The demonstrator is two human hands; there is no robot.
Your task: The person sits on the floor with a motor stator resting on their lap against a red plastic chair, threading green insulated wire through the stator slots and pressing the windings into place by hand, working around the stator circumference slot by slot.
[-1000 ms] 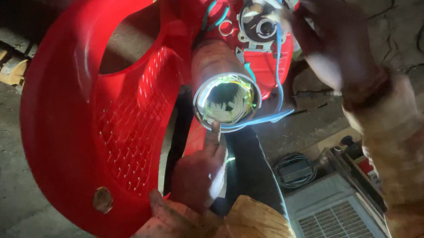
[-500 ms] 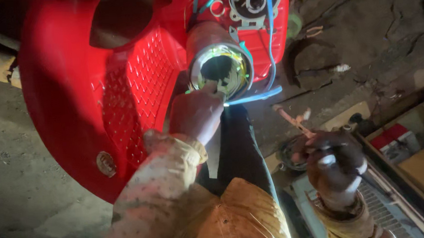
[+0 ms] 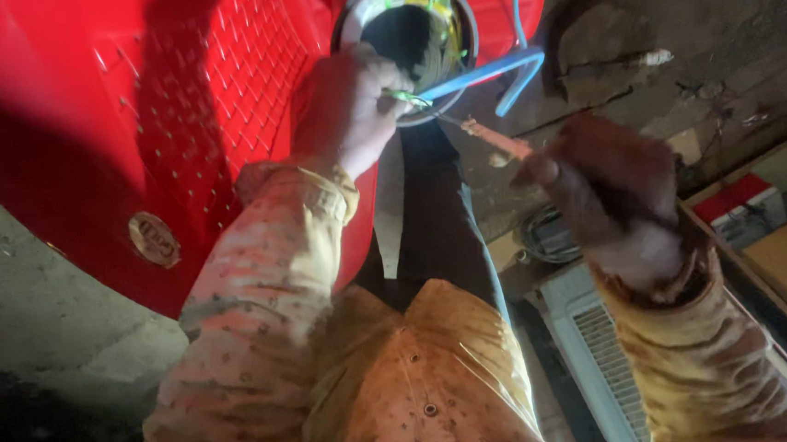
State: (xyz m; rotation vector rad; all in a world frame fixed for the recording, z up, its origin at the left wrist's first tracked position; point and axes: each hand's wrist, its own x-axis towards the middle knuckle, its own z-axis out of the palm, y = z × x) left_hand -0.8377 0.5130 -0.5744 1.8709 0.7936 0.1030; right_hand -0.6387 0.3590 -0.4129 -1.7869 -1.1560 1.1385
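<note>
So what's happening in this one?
A person bends over a red panel with a round chrome housing set in it. The left hand grips the housing's rim by some wires. The right hand points a thin tool at that spot. A blue cable runs past.

Wearing a yellow shirt (image 3: 423, 376) with tiny dots and small buttons, long cuffed sleeves, dark trousers (image 3: 439, 218), band on right wrist (image 3: 656, 272).

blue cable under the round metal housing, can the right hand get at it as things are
Probably yes: the right hand, gripping a thin tool, is just below the blue cable, with nothing between. The left hand is on the housing rim.
</note>
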